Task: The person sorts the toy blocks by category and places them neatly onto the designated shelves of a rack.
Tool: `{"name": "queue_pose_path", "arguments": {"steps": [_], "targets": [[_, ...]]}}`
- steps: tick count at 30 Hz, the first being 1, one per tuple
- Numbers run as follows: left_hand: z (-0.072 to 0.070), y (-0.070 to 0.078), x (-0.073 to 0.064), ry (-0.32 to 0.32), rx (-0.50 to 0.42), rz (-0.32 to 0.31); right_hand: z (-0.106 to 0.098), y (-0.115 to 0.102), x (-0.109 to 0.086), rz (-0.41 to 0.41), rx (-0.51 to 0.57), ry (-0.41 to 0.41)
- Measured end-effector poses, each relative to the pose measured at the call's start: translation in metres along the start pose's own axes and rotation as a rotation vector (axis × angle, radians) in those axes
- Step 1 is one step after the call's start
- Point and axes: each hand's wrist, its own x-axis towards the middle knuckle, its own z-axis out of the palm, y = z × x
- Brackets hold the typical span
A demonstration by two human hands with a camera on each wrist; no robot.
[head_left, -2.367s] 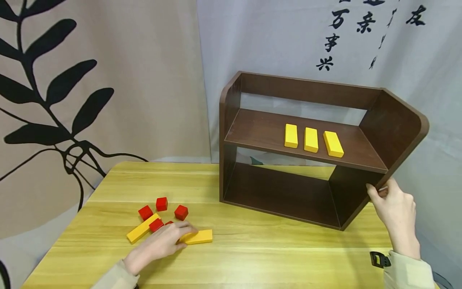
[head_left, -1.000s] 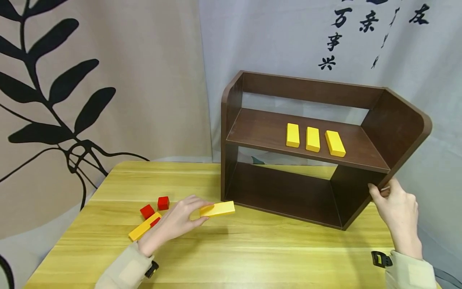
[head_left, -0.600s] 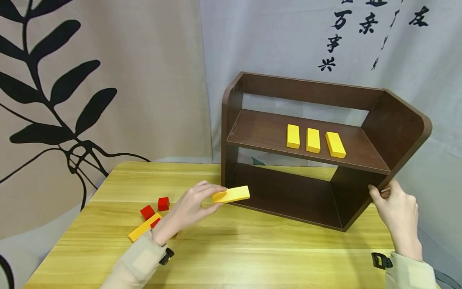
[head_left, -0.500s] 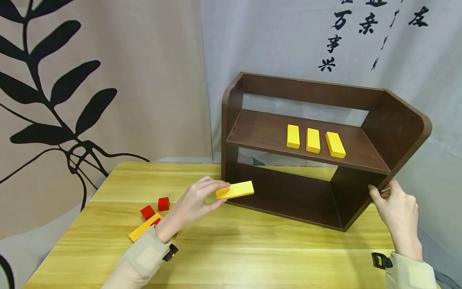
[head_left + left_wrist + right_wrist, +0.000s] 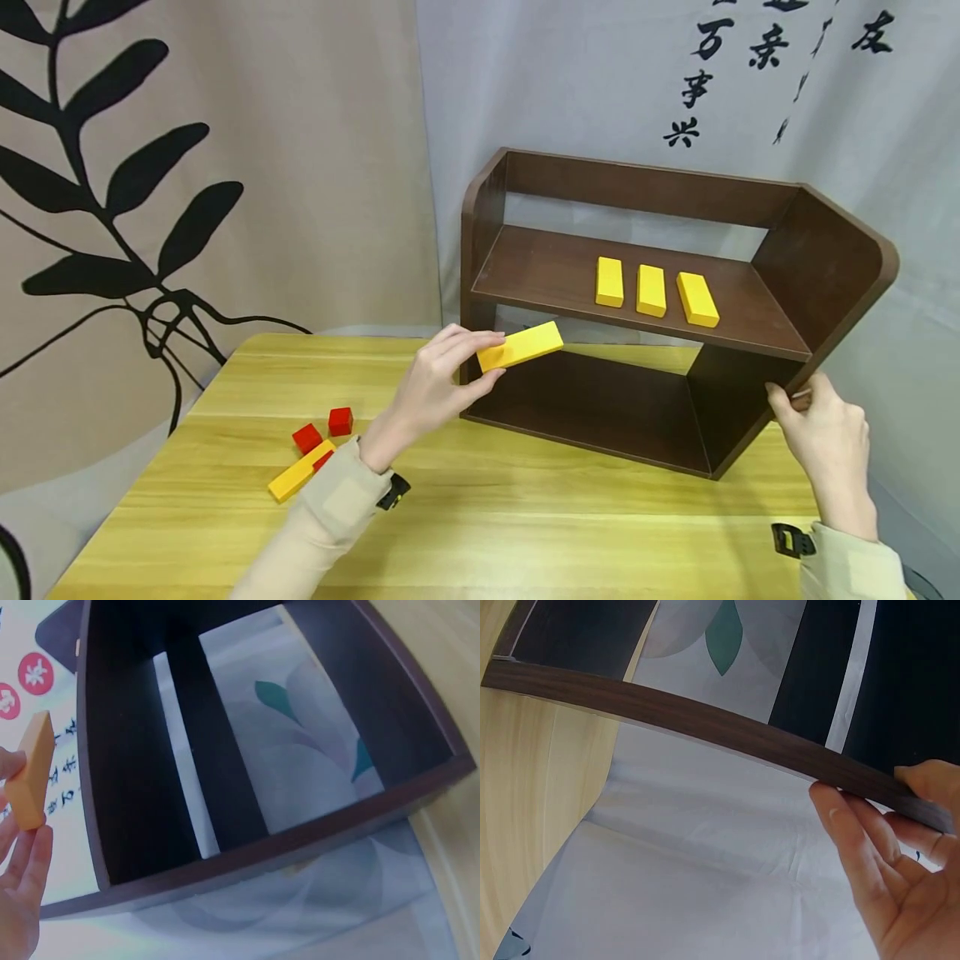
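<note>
Between thumb and fingers my left hand (image 5: 442, 379) pinches a yellow block (image 5: 521, 347), tilted up to the right, in front of the dark brown shelf (image 5: 637, 312). The left wrist view shows the same block (image 5: 31, 776) held beside the shelf's side panel. On the upper board lie three yellow blocks, one left (image 5: 609, 282), one central (image 5: 651, 291) and one right (image 5: 697, 299). My right hand (image 5: 825, 442) grips the front edge of the right side panel; in the right wrist view the thumb is inside and the fingers (image 5: 840, 825) are outside.
On the wooden table (image 5: 525, 533), at the left, another yellow block (image 5: 296, 477) lies among red cubes (image 5: 341, 421), partly hidden by the left arm. Curtains (image 5: 300, 167) hang behind the table. The shelf stands at the table's right side.
My left hand has lifted the yellow block off the table and carried it right and upward to the front of the shelf. The right hand keeps its grip on the panel.
</note>
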Motion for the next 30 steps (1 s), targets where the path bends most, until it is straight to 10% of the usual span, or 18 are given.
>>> {"name": "queue_pose_path", "arguments": {"steps": [9,30], "targets": [[0.011,0.001,0.028,0.098,0.010,0.014,0.000,0.000,0.000,-0.001,-0.006,-0.011],[0.043,-0.010,0.055,0.083,0.168,0.010,0.001,0.001,0.000,-0.007,0.001,0.002]]}}
